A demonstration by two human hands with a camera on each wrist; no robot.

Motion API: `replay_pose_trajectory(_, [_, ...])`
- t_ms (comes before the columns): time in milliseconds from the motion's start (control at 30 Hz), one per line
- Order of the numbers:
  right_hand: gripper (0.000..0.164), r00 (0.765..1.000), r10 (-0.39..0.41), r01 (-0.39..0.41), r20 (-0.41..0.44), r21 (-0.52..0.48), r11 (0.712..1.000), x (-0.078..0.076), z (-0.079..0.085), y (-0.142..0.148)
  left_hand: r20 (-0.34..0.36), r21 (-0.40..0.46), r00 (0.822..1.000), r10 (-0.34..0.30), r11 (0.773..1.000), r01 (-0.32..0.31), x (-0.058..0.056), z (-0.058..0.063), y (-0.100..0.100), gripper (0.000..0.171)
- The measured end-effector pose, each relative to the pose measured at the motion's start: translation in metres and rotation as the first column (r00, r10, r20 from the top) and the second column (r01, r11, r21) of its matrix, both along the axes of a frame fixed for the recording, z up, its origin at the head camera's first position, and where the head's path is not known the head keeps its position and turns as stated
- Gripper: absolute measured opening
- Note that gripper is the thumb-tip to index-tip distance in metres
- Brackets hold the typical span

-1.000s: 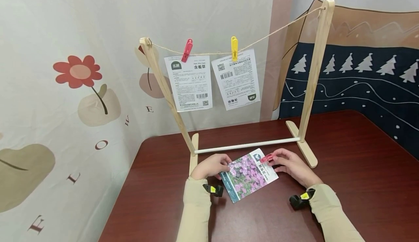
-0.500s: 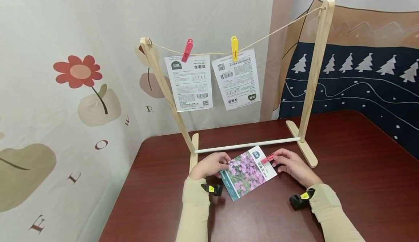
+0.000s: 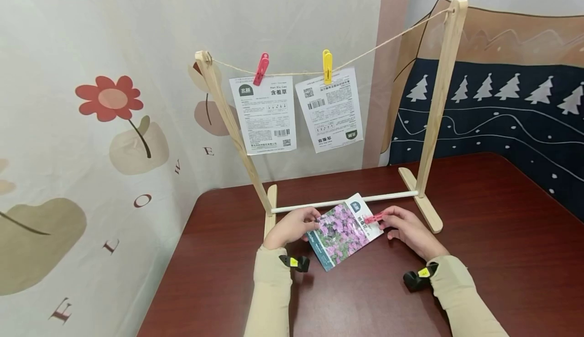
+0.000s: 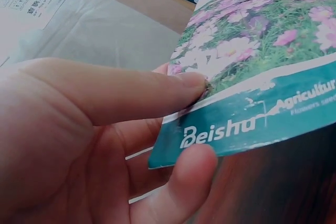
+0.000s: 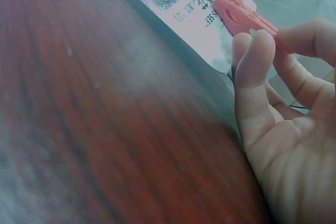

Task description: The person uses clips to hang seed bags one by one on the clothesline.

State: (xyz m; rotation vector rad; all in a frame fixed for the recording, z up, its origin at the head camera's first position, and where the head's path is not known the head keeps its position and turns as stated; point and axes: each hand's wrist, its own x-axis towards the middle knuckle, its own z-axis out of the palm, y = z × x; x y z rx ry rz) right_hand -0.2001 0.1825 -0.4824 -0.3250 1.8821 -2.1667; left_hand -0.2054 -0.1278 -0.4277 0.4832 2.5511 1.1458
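The bench (image 3: 479,235) is dark red wood, and near its back edge stands a wooden rack (image 3: 438,99) with a string (image 3: 292,73) between its two posts. On the string hang two white packets (image 3: 268,115), the left one under a red clip (image 3: 260,69) and the right one under a yellow clip (image 3: 326,66). To the right of them the string is free.

In front of the rack's lower bar, near the middle of the bench, the flower packet (image 3: 342,230) is held tilted, its far corner raised off the wood. The left hand (image 3: 292,228) pinches the packet's lower left corner – thumb on the printed face, fingers curled under it. The right hand (image 3: 408,229) grips a red peg (image 3: 373,219) between thumb and fingertips, and the peg's nose lies on the packet's upper right corner.

To do this step well, I judge the right hand should squeeze the peg's tail fully, so the peg opens wide before it slides over the packet's edge, and bite near the middle of the top edge – then the packet would hang straight. The left hand should keep the paper flat and steady.

Both forearms lie low over the bench, wrists turned inward toward each other.
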Motion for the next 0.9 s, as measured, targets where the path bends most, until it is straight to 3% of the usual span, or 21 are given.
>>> replay_pose_trajectory(267, [0.021,1.000,0.007,-0.007,0.002,-0.045,0.999,-0.0005,0.0001,0.0010,-0.034,0.018,0.999,0.014,1.000,-0.013,0.0003,0.0018,-0.0016,0.014])
replay_pose_trajectory(600, [0.034,0.991,-0.133,0.134,-0.019,0.029,0.991,0.0017,0.0016,0.0023,-0.048,0.065,0.998,0.027,0.998,-0.024,-0.0007,0.0013,-0.0033,0.014])
replay_pose_trajectory(900, [0.042,0.993,-0.114,0.116,-0.037,0.049,0.992,0.0004,-0.0001,0.0036,-0.090,0.074,0.995,0.031,0.997,-0.025,-0.0017,0.0028,-0.0035,0.013])
